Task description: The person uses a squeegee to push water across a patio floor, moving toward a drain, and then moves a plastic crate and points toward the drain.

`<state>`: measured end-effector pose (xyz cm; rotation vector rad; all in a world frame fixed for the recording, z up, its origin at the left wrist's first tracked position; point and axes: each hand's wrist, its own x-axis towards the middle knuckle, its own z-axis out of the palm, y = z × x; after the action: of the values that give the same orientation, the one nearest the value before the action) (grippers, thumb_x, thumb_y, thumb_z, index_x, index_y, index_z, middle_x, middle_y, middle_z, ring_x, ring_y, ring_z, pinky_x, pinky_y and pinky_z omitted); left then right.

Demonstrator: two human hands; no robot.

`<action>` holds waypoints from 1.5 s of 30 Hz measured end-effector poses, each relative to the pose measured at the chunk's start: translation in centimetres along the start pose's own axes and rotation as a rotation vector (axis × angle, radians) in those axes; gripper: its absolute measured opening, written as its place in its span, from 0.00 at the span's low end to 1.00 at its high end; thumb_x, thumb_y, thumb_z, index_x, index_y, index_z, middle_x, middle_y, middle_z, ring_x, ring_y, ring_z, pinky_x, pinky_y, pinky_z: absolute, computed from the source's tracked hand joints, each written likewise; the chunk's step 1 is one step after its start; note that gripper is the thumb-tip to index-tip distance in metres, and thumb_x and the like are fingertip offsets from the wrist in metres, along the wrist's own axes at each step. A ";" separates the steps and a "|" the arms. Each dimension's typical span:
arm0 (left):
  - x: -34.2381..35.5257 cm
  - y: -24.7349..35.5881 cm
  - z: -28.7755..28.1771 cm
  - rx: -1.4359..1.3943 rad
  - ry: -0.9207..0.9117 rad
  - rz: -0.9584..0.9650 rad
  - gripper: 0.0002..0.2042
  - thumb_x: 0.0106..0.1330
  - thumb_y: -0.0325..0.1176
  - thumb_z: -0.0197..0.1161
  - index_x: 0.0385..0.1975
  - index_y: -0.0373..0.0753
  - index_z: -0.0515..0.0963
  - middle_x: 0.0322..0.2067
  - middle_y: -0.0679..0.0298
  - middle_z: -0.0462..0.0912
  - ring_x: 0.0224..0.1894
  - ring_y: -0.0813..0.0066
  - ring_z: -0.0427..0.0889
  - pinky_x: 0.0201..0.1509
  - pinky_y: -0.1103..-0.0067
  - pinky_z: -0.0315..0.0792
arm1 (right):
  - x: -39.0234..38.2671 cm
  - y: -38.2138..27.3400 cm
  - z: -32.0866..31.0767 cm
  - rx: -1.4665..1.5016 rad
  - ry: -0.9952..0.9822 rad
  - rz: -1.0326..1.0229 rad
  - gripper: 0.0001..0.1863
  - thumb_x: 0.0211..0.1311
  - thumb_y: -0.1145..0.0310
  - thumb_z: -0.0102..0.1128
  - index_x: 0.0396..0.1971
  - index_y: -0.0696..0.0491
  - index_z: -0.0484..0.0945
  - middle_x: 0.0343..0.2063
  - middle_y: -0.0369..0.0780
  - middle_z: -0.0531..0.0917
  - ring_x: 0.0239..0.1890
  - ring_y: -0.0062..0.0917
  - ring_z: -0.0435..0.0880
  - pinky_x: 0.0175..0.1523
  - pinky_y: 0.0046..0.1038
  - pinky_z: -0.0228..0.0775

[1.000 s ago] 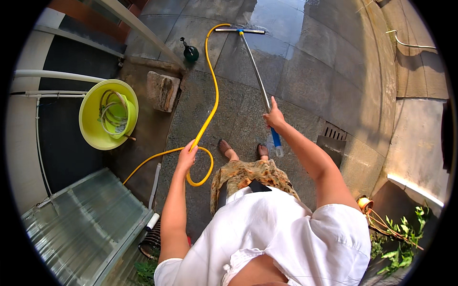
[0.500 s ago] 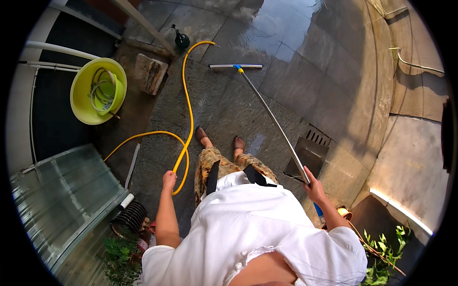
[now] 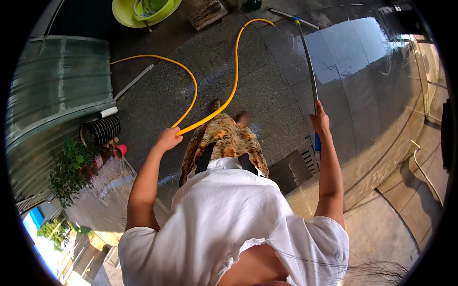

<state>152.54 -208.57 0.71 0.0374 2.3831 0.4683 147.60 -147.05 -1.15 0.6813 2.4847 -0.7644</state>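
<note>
My left hand (image 3: 168,140) is closed round a yellow hose (image 3: 236,71), which curves forward over the dark paving to its open end near the top. A second loop of it runs back toward the left. My right hand (image 3: 321,120) grips the metal pole of a floor squeegee (image 3: 309,62). The pole's blue grip end shows below the hand, beside my forearm. At the far end the long squeegee blade (image 3: 281,13) lies on the wet floor, close to the hose end.
A yellow-green basin (image 3: 126,13) and a rough block (image 3: 208,15) sit at the far left. Corrugated panels (image 3: 67,76), a black ribbed pot (image 3: 100,132) and leafy plants (image 3: 67,164) line the left side. A drain grate (image 3: 309,158) lies below my right hand; water (image 3: 355,45) pools ahead.
My view has turned to the right, and both hands appear higher in it. The squeegee blade is now angled, farther off and to the right. Both hands keep their holds.
</note>
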 end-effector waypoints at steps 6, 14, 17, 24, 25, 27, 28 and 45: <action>-6.1 -2.4 3.3 -0.074 0.260 -0.300 0.24 0.59 0.55 0.66 0.26 0.35 0.78 0.19 0.57 0.80 0.23 0.57 0.81 0.27 0.65 0.73 | -9.8 3.7 5.1 0.347 -0.247 0.241 0.14 0.59 0.73 0.58 0.45 0.54 0.70 0.15 0.34 0.69 0.10 0.19 0.70 0.13 0.26 0.64; -12.2 -11.1 12.7 -0.537 0.573 -0.702 0.29 0.61 0.60 0.62 0.20 0.34 0.75 0.18 0.53 0.78 0.22 0.55 0.80 0.26 0.65 0.70 | -23.8 2.1 7.6 0.409 -0.343 0.227 0.10 0.57 0.75 0.57 0.39 0.55 0.69 0.14 0.34 0.70 0.09 0.19 0.69 0.12 0.25 0.63; -15.8 -16.7 18.7 -0.742 0.730 -0.875 0.30 0.61 0.61 0.62 0.20 0.32 0.75 0.18 0.53 0.78 0.23 0.56 0.80 0.27 0.65 0.70 | -26.8 1.4 9.7 0.412 -0.363 0.270 0.21 0.55 0.74 0.56 0.51 0.55 0.68 0.15 0.34 0.70 0.10 0.18 0.68 0.13 0.25 0.61; -27.9 -23.6 26.3 -1.578 1.091 -1.103 0.24 0.62 0.56 0.65 0.26 0.38 0.74 0.16 0.70 0.64 0.14 0.78 0.65 0.18 0.78 0.61 | -38.6 2.5 13.1 0.083 -0.198 -0.139 0.09 0.54 0.77 0.53 0.36 0.56 0.70 0.15 0.35 0.71 0.08 0.19 0.68 0.12 0.26 0.60; -29.3 -24.2 27.1 -1.668 1.182 -1.199 0.24 0.62 0.56 0.65 0.27 0.38 0.73 0.16 0.69 0.64 0.14 0.78 0.65 0.18 0.78 0.61 | -39.6 2.3 12.7 0.054 -0.202 -0.180 0.10 0.53 0.77 0.53 0.37 0.55 0.70 0.14 0.35 0.71 0.08 0.19 0.68 0.12 0.26 0.60; -33.1 -25.8 30.3 -1.788 1.372 -1.286 0.24 0.62 0.57 0.65 0.30 0.37 0.72 0.16 0.67 0.65 0.13 0.77 0.64 0.16 0.77 0.61 | -40.8 0.9 12.0 -0.070 -0.204 -0.274 0.11 0.53 0.76 0.54 0.38 0.55 0.71 0.13 0.35 0.71 0.09 0.20 0.70 0.12 0.27 0.62; -35.1 -26.5 32.4 -1.793 1.397 -1.299 0.24 0.62 0.57 0.65 0.30 0.37 0.72 0.16 0.67 0.65 0.13 0.77 0.64 0.16 0.77 0.61 | -40.6 0.5 11.6 -0.162 -0.193 -0.320 0.12 0.53 0.76 0.54 0.39 0.55 0.72 0.12 0.35 0.71 0.09 0.20 0.71 0.13 0.28 0.63; -40.9 -18.2 38.0 -2.331 1.636 -0.942 0.09 0.68 0.35 0.62 0.37 0.38 0.72 0.17 0.67 0.69 0.20 0.75 0.71 0.27 0.73 0.69 | -36.2 -18.4 16.4 -0.638 -0.749 -0.666 0.26 0.55 0.68 0.65 0.55 0.55 0.71 0.20 0.41 0.77 0.19 0.29 0.77 0.26 0.33 0.69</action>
<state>209.86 -219.54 -5.78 1.6526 -0.3012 -1.5738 169.58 -182.01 13.39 -0.5911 2.0097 -0.2832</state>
